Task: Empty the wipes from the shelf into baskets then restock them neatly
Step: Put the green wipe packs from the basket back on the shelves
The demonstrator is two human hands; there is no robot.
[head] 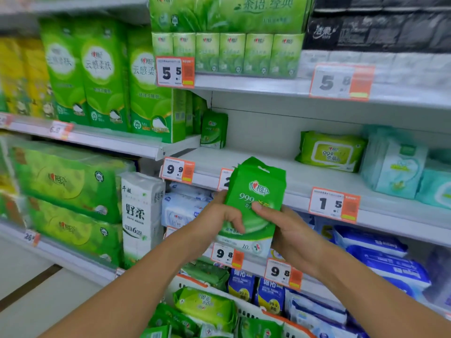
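White shop shelving [268,86]; pale floor [36,301]

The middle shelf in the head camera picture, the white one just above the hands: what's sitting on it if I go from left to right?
Small green pack standing at the back → flat green wipes pack → pale blue packs → teal pack at the right edge.

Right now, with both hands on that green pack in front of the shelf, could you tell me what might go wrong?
1. The left hand and right hand seem to hold several thin green wipe packs bunched together; one might slip out toward the basket below.
2. A lone green pack stands upright at the shelf's back left; sliding new packs in beside it could topple it.
3. The price tag behind the packs could get knocked askew.
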